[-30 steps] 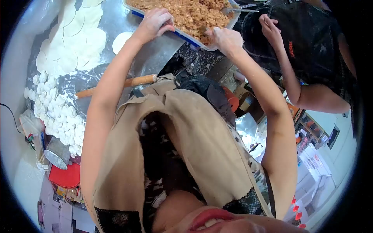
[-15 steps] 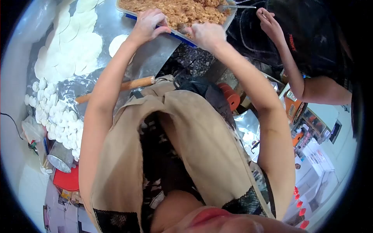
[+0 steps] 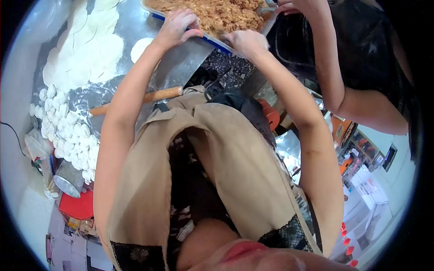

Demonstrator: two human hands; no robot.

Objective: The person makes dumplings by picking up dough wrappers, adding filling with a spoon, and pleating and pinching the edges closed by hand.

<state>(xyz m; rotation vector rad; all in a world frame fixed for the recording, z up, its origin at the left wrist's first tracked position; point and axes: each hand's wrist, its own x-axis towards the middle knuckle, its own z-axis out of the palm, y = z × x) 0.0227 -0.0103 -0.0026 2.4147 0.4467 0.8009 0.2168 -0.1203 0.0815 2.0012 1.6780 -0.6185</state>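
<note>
A tray with a pale rim and blue side is heaped with brown minced filling. My left hand is at its near left edge, fingers curled and thumb apart; what lies in the palm is hidden. Across the near rim, my right hand is closed, its fingertips down at the filling. A small, dark, blurred end of something shows at those fingertips, too little to name. Flat round dough wrappers overlap on the metal tabletop, and one separate wrapper lies beside my left forearm.
Many small white dough pieces cover the table's left side. A wooden rolling pin lies near the front edge, partly behind my forearm. Another person's arm reaches to the tray's right end. A metal canister stands at lower left.
The other person's hand has moved up and left to the tray's right end. My right hand has shifted slightly right and down along the rim; my left hand stays nearly in place.
</note>
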